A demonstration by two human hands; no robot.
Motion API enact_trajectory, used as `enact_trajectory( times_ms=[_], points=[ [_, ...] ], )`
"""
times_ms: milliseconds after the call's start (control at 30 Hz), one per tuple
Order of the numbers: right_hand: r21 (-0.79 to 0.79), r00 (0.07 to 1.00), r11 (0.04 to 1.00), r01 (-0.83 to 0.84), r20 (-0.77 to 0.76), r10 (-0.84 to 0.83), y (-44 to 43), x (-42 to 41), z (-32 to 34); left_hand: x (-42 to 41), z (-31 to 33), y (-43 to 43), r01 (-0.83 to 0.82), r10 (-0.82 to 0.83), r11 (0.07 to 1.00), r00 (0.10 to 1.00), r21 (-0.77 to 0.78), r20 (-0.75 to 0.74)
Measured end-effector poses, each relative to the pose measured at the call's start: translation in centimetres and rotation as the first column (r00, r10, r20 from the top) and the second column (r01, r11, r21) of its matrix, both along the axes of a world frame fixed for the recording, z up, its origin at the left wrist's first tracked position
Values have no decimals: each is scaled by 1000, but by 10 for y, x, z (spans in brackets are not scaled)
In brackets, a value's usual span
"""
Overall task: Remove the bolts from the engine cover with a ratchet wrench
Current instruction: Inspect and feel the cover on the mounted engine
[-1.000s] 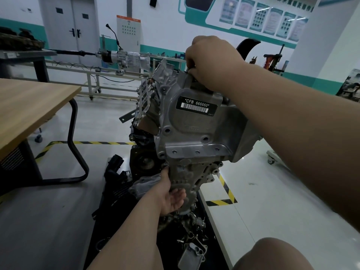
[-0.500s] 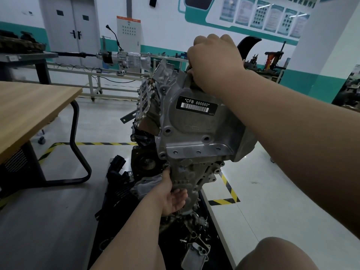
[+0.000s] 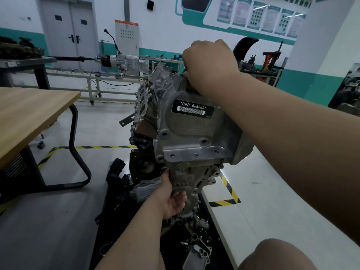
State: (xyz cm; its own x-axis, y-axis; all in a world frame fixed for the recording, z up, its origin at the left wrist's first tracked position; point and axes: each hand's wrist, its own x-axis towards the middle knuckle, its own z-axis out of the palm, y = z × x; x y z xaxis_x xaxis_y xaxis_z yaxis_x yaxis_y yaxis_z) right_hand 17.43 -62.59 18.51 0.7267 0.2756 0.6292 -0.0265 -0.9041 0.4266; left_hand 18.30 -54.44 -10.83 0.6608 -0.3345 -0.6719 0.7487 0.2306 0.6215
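Fingers (image 3: 186, 63) curled on the engine cover (image 3: 183, 137), both hands.
Our right hand (image 3: 208, 63) gripped its top edge; our left hand (image 3: 172, 198) clasped its lower end.

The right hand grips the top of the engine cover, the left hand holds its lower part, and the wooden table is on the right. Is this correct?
No: the head view shows the wooden table on the left. The right hand grips the engine cover at its top; the left hand holds its lower part.
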Motion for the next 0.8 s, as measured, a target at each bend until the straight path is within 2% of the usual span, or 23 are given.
enact_trajectory(
  times_ms=[167,333,400,633,733,800],
  points=[
    [-17,999,1000,16,-47,-16,0,-2,1,2,-4,-5,-37,37,999,999,-19,-1],
    [165,989,986,9,-150,16,0,4,8,3,-5,-7,-52,52,999,999,-6,-4],
    [190,987,982,21,-162,10,-1,5,8,2,-5,-7,-53,53,999,999,0,-3],
    [-24,1000,1000,-6,-11,5,-4,1,-3,1,-1,-5,-29,29,1000,999,-3,-19],
    [-58,1000,998,-21,3,21,-4,1,-4,1,0,-5,-30,30,1000,999,-1,-22],
    [-19,999,999,-27,-26,27,-6,2,-2,0,0,-5,-30,30,1000,999,4,-27]
  ],
)
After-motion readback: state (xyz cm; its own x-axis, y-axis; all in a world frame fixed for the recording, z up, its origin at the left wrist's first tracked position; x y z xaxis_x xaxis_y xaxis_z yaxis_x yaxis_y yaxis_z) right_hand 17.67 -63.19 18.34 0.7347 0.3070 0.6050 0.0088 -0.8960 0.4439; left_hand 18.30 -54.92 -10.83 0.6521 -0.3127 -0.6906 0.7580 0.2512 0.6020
